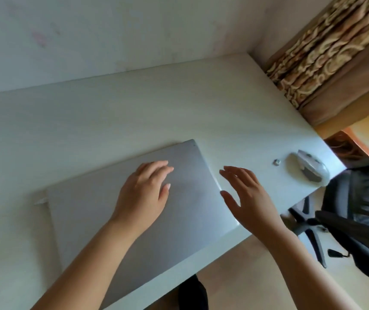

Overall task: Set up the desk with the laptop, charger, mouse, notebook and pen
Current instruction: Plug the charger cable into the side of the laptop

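Observation:
A closed silver laptop (85, 211) lies flat on the white desk (112, 117), near its front edge. My left hand (144, 193) rests palm down on the lid, fingers spread. My right hand (246, 198) hovers open just beyond the laptop's right edge, holding nothing. A white and grey mouse (311, 167) sits at the desk's right end, with a small USB dongle (276, 162) just left of it. No charger, notebook or pen is in view.
A dark backpack (362, 211) sits on an office chair (308, 222) right of the desk. Patterned brown curtains (326, 52) hang at the far right. A wall (112, 34) backs the desk. A small white tab (41, 200) pokes out at the laptop's left corner.

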